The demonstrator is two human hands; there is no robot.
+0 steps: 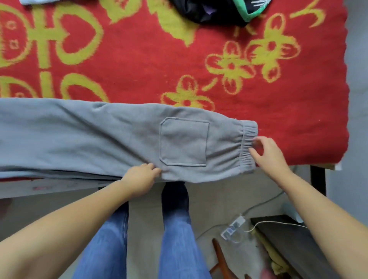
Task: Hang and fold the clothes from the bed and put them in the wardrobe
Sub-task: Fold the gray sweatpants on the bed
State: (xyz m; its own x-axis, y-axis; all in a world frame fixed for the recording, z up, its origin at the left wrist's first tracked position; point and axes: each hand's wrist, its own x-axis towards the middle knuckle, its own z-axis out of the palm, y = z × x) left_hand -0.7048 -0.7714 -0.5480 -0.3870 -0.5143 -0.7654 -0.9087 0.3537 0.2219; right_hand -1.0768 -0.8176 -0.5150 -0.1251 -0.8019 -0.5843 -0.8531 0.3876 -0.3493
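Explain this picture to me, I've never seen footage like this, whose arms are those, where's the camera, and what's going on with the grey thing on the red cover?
There is no machine here. The camera is worn on a person's head and looks down, so the two bare arms reaching in from the bottom are that person's own, and the blue jeans below are their legs.

The surface is a bed with a red blanket patterned in yellow. Across its near edge lie grey sweatpants, laid flat, patch pocket up, the elastic waistband to the right.

The left hand grips the near edge of the pants below the pocket. The right hand has its fingers at the waistband; whether they pinch it is hard to tell.

At the blanket's far edge lie a dark garment with green trim and a pale cloth.
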